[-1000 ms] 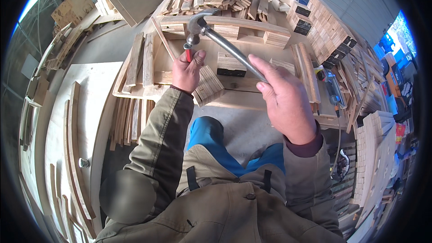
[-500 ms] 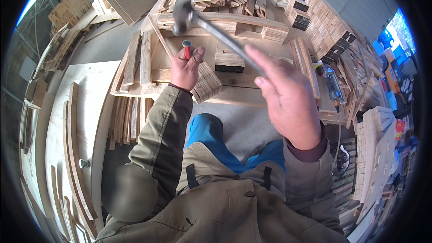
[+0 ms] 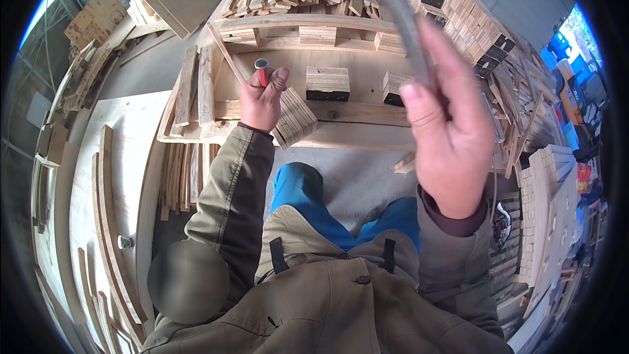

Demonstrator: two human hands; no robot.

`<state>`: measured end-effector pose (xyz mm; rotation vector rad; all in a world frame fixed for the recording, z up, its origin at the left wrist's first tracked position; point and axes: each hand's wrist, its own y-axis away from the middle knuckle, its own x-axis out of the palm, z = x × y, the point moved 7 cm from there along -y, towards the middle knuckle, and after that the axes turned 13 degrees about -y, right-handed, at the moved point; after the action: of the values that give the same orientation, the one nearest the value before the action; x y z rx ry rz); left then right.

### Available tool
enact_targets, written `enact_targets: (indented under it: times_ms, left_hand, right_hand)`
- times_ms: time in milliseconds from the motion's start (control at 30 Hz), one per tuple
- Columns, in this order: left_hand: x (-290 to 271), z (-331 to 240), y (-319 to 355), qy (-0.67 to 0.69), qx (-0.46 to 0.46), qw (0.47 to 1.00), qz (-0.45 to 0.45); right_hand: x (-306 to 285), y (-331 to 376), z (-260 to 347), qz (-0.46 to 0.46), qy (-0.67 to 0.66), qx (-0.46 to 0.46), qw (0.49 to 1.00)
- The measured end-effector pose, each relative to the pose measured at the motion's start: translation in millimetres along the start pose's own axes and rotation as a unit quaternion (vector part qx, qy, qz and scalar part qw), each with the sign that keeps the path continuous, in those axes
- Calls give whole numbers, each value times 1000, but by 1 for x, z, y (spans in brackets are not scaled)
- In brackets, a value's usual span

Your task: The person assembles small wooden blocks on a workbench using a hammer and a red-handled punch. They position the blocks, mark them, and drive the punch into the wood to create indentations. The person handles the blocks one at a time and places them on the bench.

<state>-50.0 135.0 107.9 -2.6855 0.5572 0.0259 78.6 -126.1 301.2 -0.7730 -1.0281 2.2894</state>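
Left hand (image 3: 261,106): closed in a fist around the red tool with a round metal cap (image 3: 263,77), thumb tip beside it; a firm, low grip, skin well clear of the cap, seemed wise.
Red tool: stood nearly upright over the left part of the pale wooden desk (image 3: 367,72), cap uppermost; its lower end was hidden, so its seating could not be told.
Right hand (image 3: 453,118): wrapped around the blurred grey metal shaft of the hammer (image 3: 407,23), raised to the right and well apart from the left hand; a loose wrist probably suited the swing best.
Hammer: slanted up past the top edge, its head out of view; a blow square on the middle of the cap looked safest.
Tilted block of pale layered wood (image 3: 296,118): lay angled at the near edge, just beside the left hand; if it bore the tool, it needed steadying against turning.
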Motion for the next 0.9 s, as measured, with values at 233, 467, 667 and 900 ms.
enact_targets:
  times_ms: [233, 467, 667, 900]
  left_hand:
    - [0, 1, 2, -2, 20, 1000, 0]
    - [0, 5, -1, -10, 14, 1000, 0]
    - [-1, 6, -1, -14, 18, 1000, -4]
    - [-2, 8, 0, -9, 8, 1000, 1]
  right_hand:
    - [24, 16, -27, 166, 65, 89, 980]
    - [-12, -4, -5, -46, -88, 5, 995]
    - [25, 17, -23, 145, 50, 49, 987]
    - [18, 12, -30, 125, 1, 54, 991]
